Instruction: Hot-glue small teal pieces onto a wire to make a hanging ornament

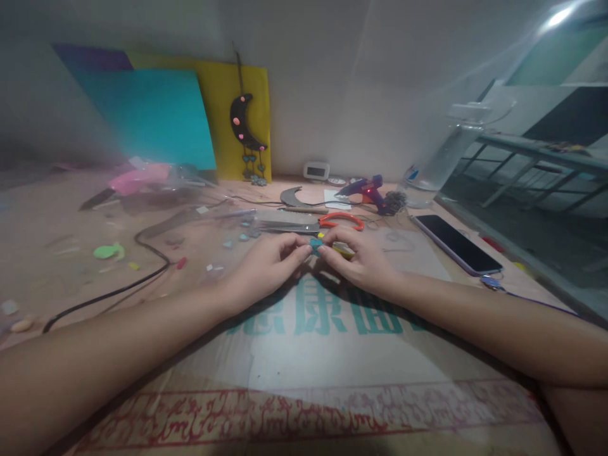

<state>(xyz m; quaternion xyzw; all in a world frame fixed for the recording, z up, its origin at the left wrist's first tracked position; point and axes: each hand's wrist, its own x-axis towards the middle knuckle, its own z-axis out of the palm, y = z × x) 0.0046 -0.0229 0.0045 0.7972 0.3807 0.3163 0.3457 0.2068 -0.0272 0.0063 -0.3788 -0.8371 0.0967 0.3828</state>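
Observation:
Between the fingertips of my left hand and my right hand is a small blue-green piece, pinched from both sides. Its exact kind is too small to make out. Just behind the hands lie scissors with orange handles, their blades pointing left. Something yellow shows partly behind my right fingers. A few small blue pieces rest on the table left of the scissors. Under my hands spreads a pale sheet with green printed characters.
At the back stand coloured sheets with a dark moon ornament hanging there. A glue gun, a grey crescent and a small white clock-like device lie farther back. A phone is at right; a black cable crosses the left.

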